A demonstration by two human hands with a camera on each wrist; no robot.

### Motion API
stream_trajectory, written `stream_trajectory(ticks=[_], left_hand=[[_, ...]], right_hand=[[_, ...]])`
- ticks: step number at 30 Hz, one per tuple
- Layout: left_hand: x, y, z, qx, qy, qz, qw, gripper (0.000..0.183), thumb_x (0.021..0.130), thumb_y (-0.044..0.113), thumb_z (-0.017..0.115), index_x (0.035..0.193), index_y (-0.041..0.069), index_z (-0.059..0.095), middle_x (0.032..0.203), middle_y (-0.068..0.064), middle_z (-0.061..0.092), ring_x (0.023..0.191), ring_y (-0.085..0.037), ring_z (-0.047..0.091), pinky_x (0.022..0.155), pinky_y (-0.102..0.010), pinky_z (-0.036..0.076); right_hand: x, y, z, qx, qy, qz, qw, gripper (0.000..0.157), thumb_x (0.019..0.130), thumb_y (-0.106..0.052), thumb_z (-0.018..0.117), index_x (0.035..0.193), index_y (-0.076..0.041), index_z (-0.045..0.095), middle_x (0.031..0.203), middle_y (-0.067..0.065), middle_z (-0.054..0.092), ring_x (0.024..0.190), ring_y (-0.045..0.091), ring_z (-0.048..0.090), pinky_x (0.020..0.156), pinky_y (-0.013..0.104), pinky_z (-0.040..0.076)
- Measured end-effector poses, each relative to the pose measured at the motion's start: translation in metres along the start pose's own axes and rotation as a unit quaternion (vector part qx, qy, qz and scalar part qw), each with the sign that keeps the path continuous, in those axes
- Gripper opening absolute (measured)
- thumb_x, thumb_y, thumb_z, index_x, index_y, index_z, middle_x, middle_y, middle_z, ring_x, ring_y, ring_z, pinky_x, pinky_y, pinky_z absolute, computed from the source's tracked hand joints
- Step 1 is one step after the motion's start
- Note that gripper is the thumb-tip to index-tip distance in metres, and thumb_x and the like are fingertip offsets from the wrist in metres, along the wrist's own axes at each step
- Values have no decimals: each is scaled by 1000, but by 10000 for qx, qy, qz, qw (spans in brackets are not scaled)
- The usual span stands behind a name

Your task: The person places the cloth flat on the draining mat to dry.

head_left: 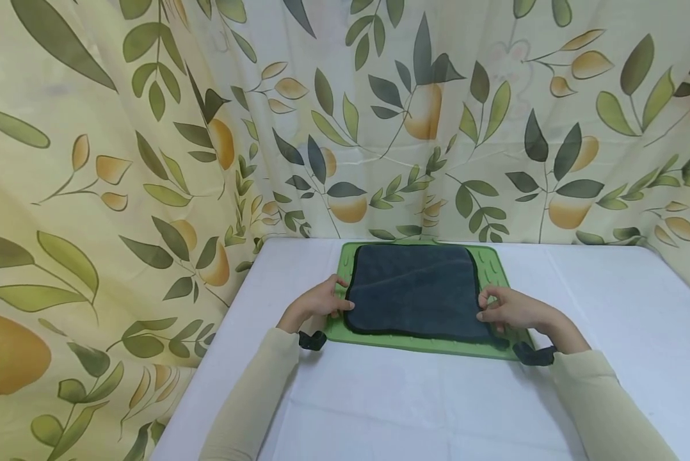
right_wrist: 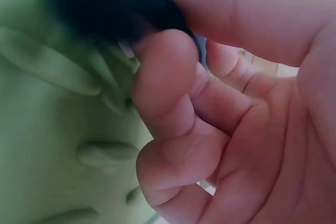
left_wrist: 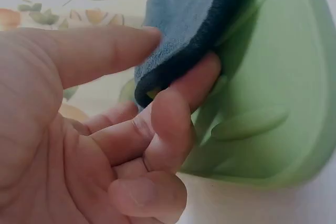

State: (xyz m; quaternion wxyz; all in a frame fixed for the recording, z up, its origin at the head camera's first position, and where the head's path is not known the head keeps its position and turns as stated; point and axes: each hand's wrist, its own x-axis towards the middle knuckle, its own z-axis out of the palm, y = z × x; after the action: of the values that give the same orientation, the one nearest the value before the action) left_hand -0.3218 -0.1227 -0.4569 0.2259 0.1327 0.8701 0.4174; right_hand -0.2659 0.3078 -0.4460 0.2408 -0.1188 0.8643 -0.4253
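A dark blue-grey cloth (head_left: 417, 291) with a black edging lies spread over a green ridged mat (head_left: 425, 346). At the cloth's left edge my left hand (head_left: 322, 298) pinches the border; the left wrist view shows the cloth edge (left_wrist: 184, 51) between thumb and fingers, above the mat's raised ribs (left_wrist: 249, 123). On the opposite side, my right hand (head_left: 514, 308) pinches the right border, and the dark edging (right_wrist: 121, 9) appears blurred between thumb and forefinger in the right wrist view. Much of the mat's middle is hidden under the cloth.
A white-covered table (head_left: 379, 410) carries the mat near its far edge. Behind and to the left hangs a curtain (head_left: 166, 160) with leaves and fruit printed on it. Dark straps (head_left: 535, 354) sit on both wrists.
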Motion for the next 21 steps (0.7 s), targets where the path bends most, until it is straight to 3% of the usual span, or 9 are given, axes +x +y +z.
stream_trajectory(ticks=[5, 13, 17, 21], left_hand=[[-7, 1, 5, -166, -125, 277, 9994, 48, 97, 9, 69, 138, 8, 44, 72, -3, 62, 61, -17, 56, 63, -28, 47], [-11, 4, -1, -255, -197, 655, 9973, 20, 100, 7, 61, 118, 5, 68, 79, -5, 67, 63, -16, 59, 61, -28, 48], [-10, 1, -4, -183, -361, 728, 9965, 25, 101, 3, 55, 112, 3, 76, 90, -2, 68, 67, -15, 58, 63, -26, 49], [-9, -3, -6, -186, -636, 913, 9936, 30, 95, -6, 54, 116, -1, 75, 82, -1, 64, 68, -15, 52, 65, -25, 46]], right_hand=[[-5, 3, -3, 70, 0, -268, 9996, 22, 100, -11, 61, 113, 1, 48, 68, -4, 45, 56, 11, 46, 56, 28, 43], [-14, -1, -13, -232, 447, -400, 9979, 28, 103, -10, 51, 123, 4, 65, 86, 4, 59, 66, 12, 52, 60, 31, 46], [-14, 1, -16, -335, 559, -477, 9967, 29, 103, -6, 51, 127, 3, 65, 103, 12, 67, 78, 8, 57, 65, 30, 49], [-12, 7, -18, -262, 607, -663, 9956, 27, 101, -4, 56, 125, 4, 65, 112, 18, 72, 84, 6, 64, 69, 31, 55]])
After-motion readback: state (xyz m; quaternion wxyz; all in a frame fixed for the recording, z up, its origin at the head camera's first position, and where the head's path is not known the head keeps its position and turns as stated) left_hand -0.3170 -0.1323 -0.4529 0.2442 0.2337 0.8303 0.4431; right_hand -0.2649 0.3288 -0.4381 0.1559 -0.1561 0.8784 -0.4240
